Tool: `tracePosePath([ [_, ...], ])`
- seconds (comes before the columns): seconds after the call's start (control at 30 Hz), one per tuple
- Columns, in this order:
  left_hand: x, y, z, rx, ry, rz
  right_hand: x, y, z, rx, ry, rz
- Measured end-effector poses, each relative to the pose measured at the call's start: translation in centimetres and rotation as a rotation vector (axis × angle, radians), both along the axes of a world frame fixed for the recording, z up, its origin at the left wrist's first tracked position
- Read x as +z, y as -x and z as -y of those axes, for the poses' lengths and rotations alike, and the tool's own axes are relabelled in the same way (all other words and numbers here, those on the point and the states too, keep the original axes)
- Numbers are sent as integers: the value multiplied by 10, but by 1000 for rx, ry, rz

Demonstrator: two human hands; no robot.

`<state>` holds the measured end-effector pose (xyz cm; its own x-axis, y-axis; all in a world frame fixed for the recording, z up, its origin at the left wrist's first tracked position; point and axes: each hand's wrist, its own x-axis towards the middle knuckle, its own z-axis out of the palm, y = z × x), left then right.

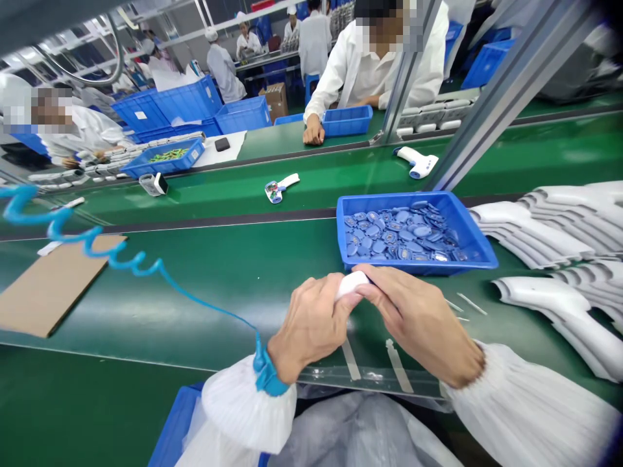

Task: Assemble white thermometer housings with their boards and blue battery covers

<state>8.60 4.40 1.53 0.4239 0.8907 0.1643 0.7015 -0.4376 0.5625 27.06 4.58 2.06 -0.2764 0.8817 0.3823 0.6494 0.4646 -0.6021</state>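
Between the fingertips of both hands, above the near edge of the green work surface (160,324), sits a small white part (351,284). The left hand (311,321) grasps the part from its left side; the right hand (418,318) grips it from the opposite side, fingers bent over its top. A blue wrist strap (270,373) encircles the left wrist and connects to a coiled blue cord (136,259) extending to the left. Directly beyond the right hand stands a blue tray (423,265) containing loose blue oval parts (379,230); any marking on these is too small to read. To the right of the right hand lie thin white strips (472,303) and, farther right, nested white shells (545,295). Below the hands, two tape strips (400,368) adhere near the surface edge. Well left of the left hand lies a cardboard sheet (56,285). Beyond the hands, on the green belt (219,198), rests an opened white unit (276,190); beyond the tray rests a white handheld unit (419,162) with blue buttons. Far beyond the left hand, a blue crate (141,104) carries a white label (141,115), its print illegible. Across the belt, a co-worker's hand (314,134) rests beside a blue bin (348,121).
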Motion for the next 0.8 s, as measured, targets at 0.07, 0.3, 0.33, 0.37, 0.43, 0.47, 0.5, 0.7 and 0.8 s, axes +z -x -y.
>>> tracePosePath([
  [0.07, -5, -1, 3, 3, -46, -39, -6, -4, 5, -28, 15, 7],
  [0.3, -19, -7, 22, 290, 11, 246, 5, -28, 25, 16, 214, -56],
  [0.33, -23, -11, 23, 395, 17, 287, 6, -28, 28, 34, 249, -46],
  [0.37, -26, -15, 22, 477, 18, 314, 6, -27, 31, 51, 289, -26],
  [0.43, -33, -24, 18, 542, 5, 334, 1, -21, 40, 76, 341, 13],
  [0.47, -35, -28, 15, 530, -9, 329, -2, -17, 44, 75, 351, 27],
  [0.5, -36, -31, 12, 502, -30, 313, -6, -14, 49, 71, 354, 28],
  [0.7, -27, -20, 9, 348, 0, 203, -22, -4, 59, -70, 479, -208],
  [0.8, -27, -8, 19, 314, -32, 329, -28, -4, 49, -181, 942, -503],
])
